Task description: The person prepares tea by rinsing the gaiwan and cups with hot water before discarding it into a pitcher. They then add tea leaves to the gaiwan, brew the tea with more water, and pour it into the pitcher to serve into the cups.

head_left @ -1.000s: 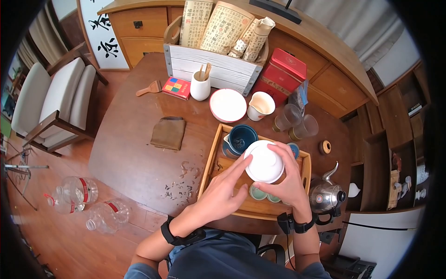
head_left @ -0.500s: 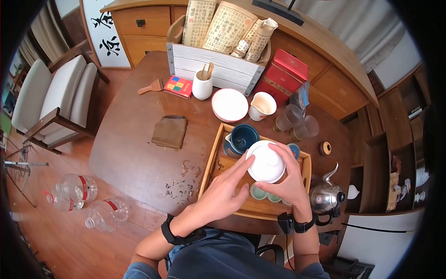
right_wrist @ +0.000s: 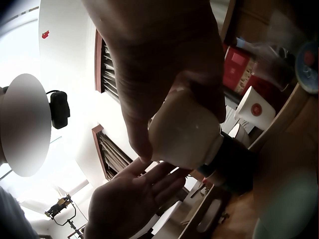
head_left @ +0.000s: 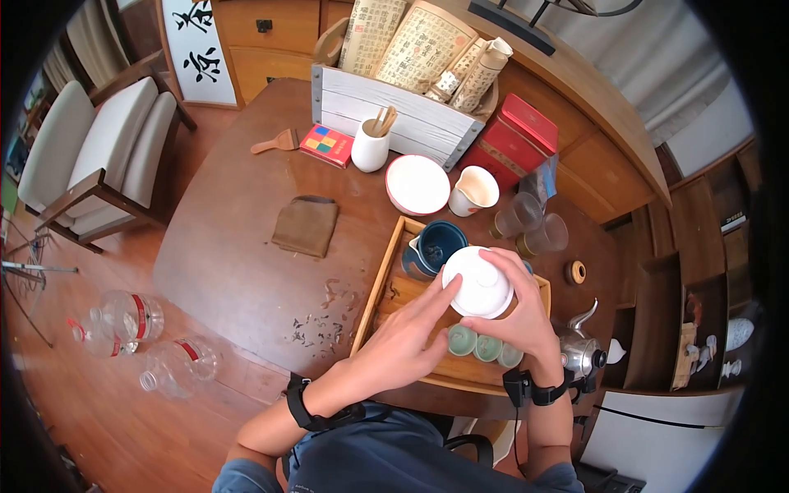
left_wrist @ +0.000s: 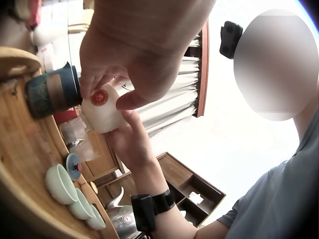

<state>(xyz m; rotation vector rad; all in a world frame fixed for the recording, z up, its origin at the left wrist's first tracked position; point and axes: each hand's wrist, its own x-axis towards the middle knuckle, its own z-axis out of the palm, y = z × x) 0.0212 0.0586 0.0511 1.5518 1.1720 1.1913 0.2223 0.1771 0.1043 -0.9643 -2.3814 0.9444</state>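
A white lidded bowl (head_left: 477, 282) is held above the wooden tray (head_left: 380, 289), just in front of a dark blue pitcher (head_left: 440, 245). My right hand (head_left: 523, 319) grips the bowl between thumb and fingers from the right. From the left, my left hand (head_left: 403, 341) touches it with nearly straight fingers, thumb standing apart. The left wrist view shows a red emblem on the bowl (left_wrist: 102, 112), beside the pitcher (left_wrist: 52, 92). In the right wrist view the fingers of my left hand (right_wrist: 127, 201) reach the underside of the bowl (right_wrist: 184, 132).
Several pale green cups (head_left: 487, 348) stand on the tray. A metal kettle (head_left: 578, 352) is at the right. Behind the tray are a white dish (head_left: 417, 185), a spouted cup (head_left: 474, 191) and clear cups (head_left: 518, 216). A brown cloth (head_left: 306, 226) lies left, near scattered tea leaves (head_left: 319, 331).
The head view has shifted slightly. The green cups show more, and my right arm covers more of the kettle. Both hands remain at the bowl, with little movement.
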